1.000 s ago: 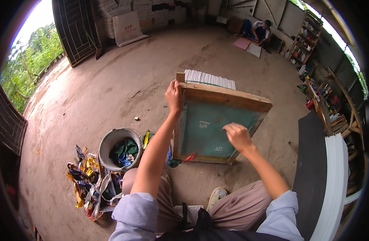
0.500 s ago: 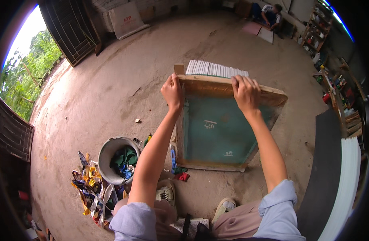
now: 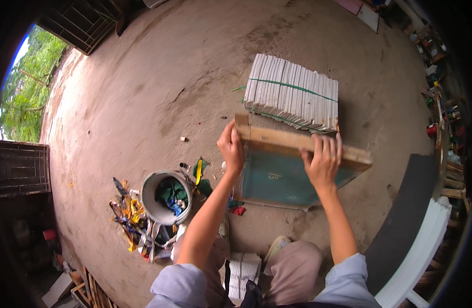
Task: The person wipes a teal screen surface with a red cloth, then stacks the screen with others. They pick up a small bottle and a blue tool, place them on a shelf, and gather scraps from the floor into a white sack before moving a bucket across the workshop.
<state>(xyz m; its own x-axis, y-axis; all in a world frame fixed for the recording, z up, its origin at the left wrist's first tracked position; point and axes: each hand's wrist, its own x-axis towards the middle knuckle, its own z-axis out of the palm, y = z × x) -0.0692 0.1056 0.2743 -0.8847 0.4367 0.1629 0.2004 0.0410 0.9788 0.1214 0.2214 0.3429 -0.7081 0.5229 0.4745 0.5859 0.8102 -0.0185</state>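
Observation:
A screen-printing frame (image 3: pixel 287 139) of wood, with teal mesh stretched inside it, leans up from the floor in front of me. Its lower edge is near the ground and its upper bar is lifted. My left hand (image 3: pixel 231 150) is closed round the upper left corner, beside a small wood piece (image 3: pixel 241 120) sticking up there. My right hand (image 3: pixel 323 160) grips the same bar right of its middle, fingers over the top and thumb on the near side. Just beyond the bar lies a bundle of white slabs (image 3: pixel 292 87) tied with green strapping.
Left of my legs stands a grey bucket (image 3: pixel 150 195) with dark green and blue scraps inside. Colourful plastic scraps (image 3: pixel 136 226) heap beside it. A yellow-handled tool (image 3: pixel 199 171) lies nearby. A black sheet (image 3: pixel 408 220) and white panels (image 3: pixel 421 251) line the right.
The frame's upper bar has tipped down toward me, both hands still on it. My view has dropped, so the whole white bundle shows and the far person is out of sight.

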